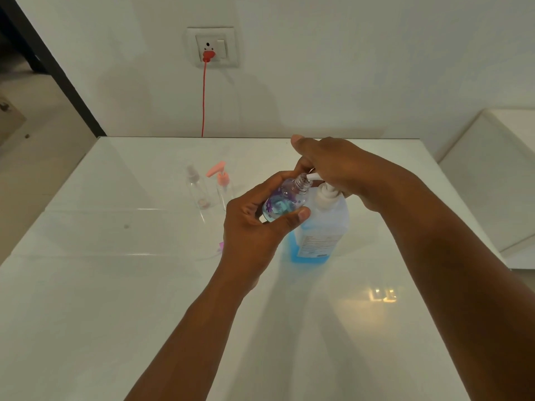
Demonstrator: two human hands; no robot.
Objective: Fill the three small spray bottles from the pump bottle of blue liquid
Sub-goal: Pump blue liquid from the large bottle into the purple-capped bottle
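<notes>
My left hand (254, 224) grips a small clear bottle with purple flower print (285, 199), tilted, its open threaded neck held against the white nozzle of the pump bottle of blue liquid (321, 230). My right hand (338, 169) rests on top of the pump head, fingers curled over it. The pump bottle stands upright on the white table (115, 285), blue liquid showing in its lower part. Two other small clear bottles stand to the left: one with a clear spray cap (198, 188) and one with a pink pump cap (222, 183).
A small pink-purple object (221, 246) lies on the table, mostly hidden behind my left wrist. A red cable (203, 96) runs down from a wall socket (212, 47) behind the table's far edge. A white cabinet (498, 175) stands to the right.
</notes>
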